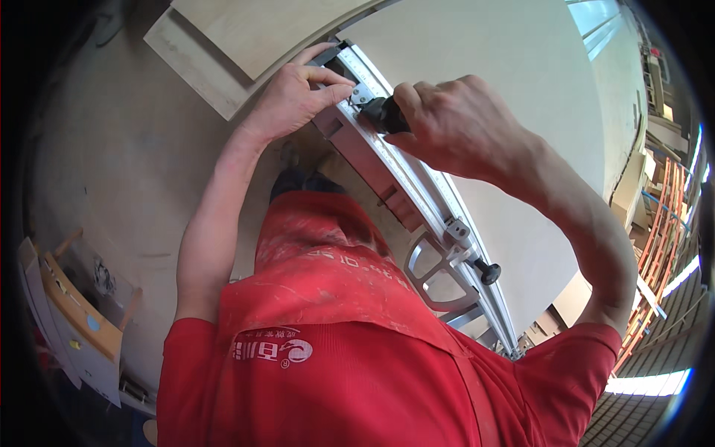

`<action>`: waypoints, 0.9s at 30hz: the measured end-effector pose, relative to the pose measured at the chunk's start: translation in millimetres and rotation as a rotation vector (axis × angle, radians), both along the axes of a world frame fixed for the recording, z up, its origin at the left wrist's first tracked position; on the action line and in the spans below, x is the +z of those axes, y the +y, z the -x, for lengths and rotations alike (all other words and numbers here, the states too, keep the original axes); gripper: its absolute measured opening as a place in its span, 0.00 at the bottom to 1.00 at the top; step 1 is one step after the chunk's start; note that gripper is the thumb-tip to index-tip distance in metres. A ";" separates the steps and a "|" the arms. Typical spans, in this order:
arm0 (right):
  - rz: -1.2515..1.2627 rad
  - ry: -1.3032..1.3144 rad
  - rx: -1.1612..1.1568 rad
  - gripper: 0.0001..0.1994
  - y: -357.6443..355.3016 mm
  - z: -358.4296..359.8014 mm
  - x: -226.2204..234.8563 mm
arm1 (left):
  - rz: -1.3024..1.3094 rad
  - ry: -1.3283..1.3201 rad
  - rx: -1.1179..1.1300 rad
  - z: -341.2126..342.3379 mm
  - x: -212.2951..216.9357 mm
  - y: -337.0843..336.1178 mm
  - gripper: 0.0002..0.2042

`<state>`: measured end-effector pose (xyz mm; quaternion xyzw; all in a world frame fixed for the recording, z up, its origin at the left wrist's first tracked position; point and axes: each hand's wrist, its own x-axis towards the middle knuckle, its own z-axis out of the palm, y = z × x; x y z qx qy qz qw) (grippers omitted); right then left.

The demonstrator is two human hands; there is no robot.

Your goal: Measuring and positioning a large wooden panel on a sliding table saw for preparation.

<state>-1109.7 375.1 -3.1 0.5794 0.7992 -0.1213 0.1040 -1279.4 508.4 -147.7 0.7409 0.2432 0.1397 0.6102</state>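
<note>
Where right hand point(454, 127) grips, black knob point(383, 115) half-hidden.

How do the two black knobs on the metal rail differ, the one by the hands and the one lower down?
The upper black knob is gripped by the right hand and mostly hidden; the lower black knob is untouched and in full view. The upper one sits beside the left hand at the rail's far end; the lower one sticks out sideways by a bracket. Both are black.

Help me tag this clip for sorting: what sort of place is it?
Most likely a woodworking shop. Both hands, left hand and right hand, work a black knob on an aluminium guide rail along a large pale board; more wood panels lie nearby.
</note>
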 end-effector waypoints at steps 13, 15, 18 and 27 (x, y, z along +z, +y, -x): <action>0.216 -0.013 -0.354 0.26 19.8 21.7 13.7 | 0.042 -0.014 0.010 6.1 -3.9 -1.5 0.10; 0.320 0.009 -0.476 0.27 25.6 21.2 15.0 | -0.018 -0.026 0.026 3.3 -9.3 2.4 0.10; 0.271 0.065 -0.315 0.25 24.7 19.0 1.5 | -0.045 -0.022 0.035 5.7 -12.9 -4.9 0.10; 0.069 0.114 -0.056 0.16 24.6 6.9 -26.1 | 0.041 -0.050 0.038 5.5 9.1 -2.0 0.09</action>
